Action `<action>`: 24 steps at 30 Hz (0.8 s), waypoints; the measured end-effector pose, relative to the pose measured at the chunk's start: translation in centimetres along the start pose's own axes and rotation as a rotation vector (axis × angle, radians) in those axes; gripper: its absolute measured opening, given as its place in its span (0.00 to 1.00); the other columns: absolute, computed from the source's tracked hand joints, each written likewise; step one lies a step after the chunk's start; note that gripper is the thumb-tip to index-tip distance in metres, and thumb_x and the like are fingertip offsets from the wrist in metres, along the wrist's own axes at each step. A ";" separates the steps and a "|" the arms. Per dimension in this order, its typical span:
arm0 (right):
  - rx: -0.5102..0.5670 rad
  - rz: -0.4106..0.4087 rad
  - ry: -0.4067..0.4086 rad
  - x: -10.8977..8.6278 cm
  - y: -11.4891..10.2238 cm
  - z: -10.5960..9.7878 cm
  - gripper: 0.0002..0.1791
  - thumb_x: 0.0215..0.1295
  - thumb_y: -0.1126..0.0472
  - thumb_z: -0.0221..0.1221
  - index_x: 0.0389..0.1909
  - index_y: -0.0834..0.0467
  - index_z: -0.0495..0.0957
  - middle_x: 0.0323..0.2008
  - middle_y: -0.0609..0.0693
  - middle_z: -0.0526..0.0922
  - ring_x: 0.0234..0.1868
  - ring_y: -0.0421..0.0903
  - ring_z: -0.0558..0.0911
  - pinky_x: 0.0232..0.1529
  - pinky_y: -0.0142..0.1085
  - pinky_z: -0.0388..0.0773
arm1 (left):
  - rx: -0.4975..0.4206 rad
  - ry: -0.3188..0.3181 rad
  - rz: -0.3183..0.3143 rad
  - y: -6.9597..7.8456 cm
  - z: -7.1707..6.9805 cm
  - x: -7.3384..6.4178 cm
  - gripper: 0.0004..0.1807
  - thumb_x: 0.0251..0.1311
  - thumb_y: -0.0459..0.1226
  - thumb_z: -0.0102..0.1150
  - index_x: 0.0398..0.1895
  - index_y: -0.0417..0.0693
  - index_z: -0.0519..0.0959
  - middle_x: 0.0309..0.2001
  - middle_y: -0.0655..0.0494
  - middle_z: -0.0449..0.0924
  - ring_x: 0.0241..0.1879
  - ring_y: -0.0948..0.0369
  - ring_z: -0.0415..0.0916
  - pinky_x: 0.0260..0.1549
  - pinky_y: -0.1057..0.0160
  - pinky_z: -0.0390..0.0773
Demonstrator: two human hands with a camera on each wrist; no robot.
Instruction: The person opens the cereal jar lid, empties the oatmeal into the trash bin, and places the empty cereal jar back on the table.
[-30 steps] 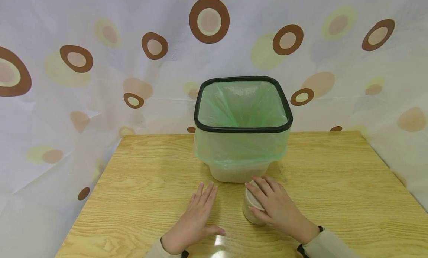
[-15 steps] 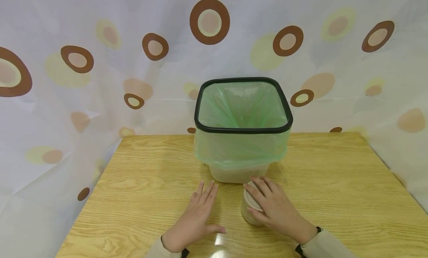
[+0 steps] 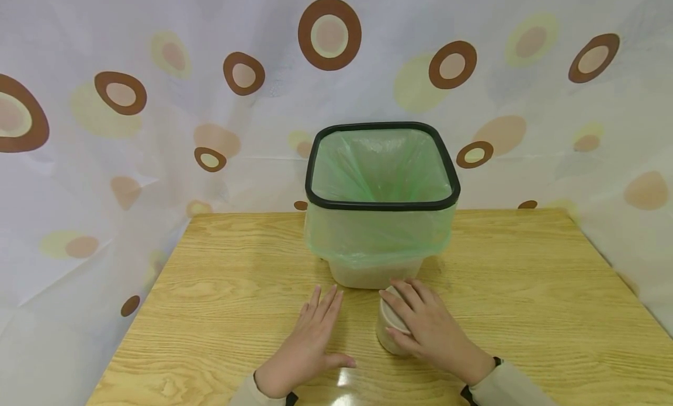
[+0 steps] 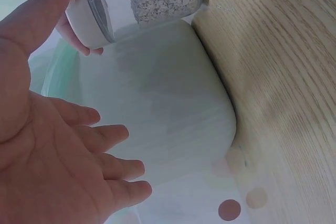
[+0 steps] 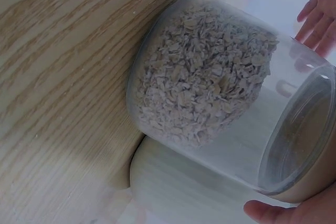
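A clear jar (image 5: 210, 72) stands on the table, partly filled with flakes that look like oats. Its pale cream lid (image 4: 92, 17) is on. In the head view my right hand (image 3: 433, 330) covers much of that lid (image 3: 389, 321), fingers bent over the far side and thumb along the near side. The left wrist view shows the right fingertips past the lid's edge. My left hand (image 3: 305, 350) is to the left of the jar, palm toward it, fingers extended and thumb spread. It holds nothing, and a gap shows between it and the jar.
Directly behind the jar stands a whitish bin (image 3: 368, 274) with a black rim (image 3: 382, 206) and a light green liner bag (image 3: 378, 233) folded over its outside. The wooden table (image 3: 221, 277) meets a white circle-patterned sheet (image 3: 273, 102) at the back and sides.
My right hand and the jar have shifted slightly to the left. The left hand stays in nearly the same spot, and the bin has not moved.
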State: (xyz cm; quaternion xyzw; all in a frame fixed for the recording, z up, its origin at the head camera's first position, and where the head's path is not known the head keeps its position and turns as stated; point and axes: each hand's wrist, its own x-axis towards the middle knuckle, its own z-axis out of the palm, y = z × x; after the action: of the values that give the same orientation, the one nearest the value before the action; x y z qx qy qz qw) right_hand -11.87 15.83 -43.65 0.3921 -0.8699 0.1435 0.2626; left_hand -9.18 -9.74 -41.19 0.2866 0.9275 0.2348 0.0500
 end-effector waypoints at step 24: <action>0.001 -0.010 0.001 0.5 -0.4 0.3 0.34 0.77 0.39 0.31 0.58 0.60 0.74 0.56 0.62 0.74 0.52 0.62 0.73 0.42 0.57 0.75 | 0.000 0.015 0.020 -0.1 0.8 0.2 0.58 0.48 0.53 0.70 0.73 0.29 0.50 0.73 0.34 0.48 0.72 0.35 0.39 0.59 0.32 0.57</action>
State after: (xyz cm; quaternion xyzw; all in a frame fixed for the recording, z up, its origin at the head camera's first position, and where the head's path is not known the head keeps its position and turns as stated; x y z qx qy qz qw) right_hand -11.94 15.09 -43.61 0.3964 -0.8678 0.1427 0.2634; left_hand -9.24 -9.37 -41.89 0.2939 0.9250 0.2374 0.0406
